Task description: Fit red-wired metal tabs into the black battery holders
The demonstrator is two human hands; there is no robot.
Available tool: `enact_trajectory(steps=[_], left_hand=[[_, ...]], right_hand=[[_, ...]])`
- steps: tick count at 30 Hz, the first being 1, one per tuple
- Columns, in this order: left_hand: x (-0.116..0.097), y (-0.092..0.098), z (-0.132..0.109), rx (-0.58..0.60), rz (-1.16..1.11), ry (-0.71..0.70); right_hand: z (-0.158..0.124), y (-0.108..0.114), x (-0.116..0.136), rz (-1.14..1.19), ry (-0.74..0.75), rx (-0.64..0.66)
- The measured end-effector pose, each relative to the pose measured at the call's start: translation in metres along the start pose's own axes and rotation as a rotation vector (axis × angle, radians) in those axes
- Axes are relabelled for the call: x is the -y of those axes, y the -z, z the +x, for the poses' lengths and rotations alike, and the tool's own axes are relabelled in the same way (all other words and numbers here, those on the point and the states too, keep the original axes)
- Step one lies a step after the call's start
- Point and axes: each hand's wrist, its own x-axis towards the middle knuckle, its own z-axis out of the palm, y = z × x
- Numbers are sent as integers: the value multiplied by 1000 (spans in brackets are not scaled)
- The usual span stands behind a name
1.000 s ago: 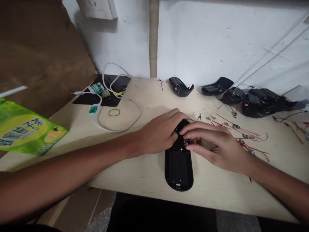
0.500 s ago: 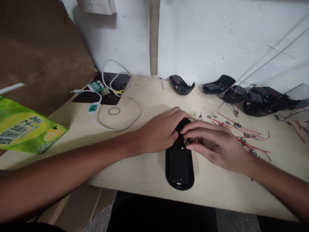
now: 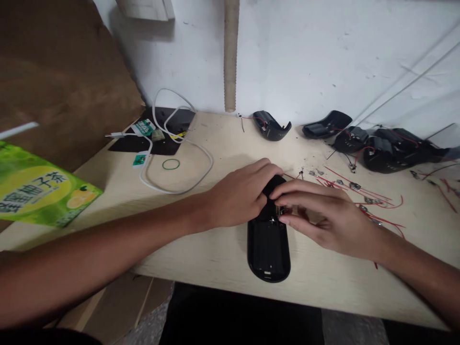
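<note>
A long black plastic shell (image 3: 268,247) lies open side up on the pale wooden table (image 3: 223,249), near its front edge. My left hand (image 3: 239,196) is closed over the shell's far end and holds it down. My right hand (image 3: 323,215) reaches in from the right, its fingertips pinched at a small metal part inside the shell's far end. What sits between those fingertips is too small to name. Loose red wires with small metal contacts (image 3: 359,196) lie just behind my right hand.
Several more black shells (image 3: 381,148) stand along the white wall at the back right, and one more black shell (image 3: 270,127) at the back middle. A white cable (image 3: 179,163), a green rubber band (image 3: 170,164) and a black sheet (image 3: 158,136) lie back left. A green carton (image 3: 39,191) juts in at left.
Both hands keep their places on the shell's far end. The view has shifted slightly, nothing else has moved.
</note>
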Motion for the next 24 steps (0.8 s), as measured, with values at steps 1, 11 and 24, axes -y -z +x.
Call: enact_trajectory(steps=[1, 11, 24], left_hand=[[0, 0, 0, -3, 0, 0], [-2, 2, -1, -4, 14, 1], [2, 4, 1, -38, -29, -17]], right_hand=[[0, -1, 0, 0, -11, -10], [-3, 14, 4, -326, 258, 144], [-2, 12, 2, -272, 185, 156]])
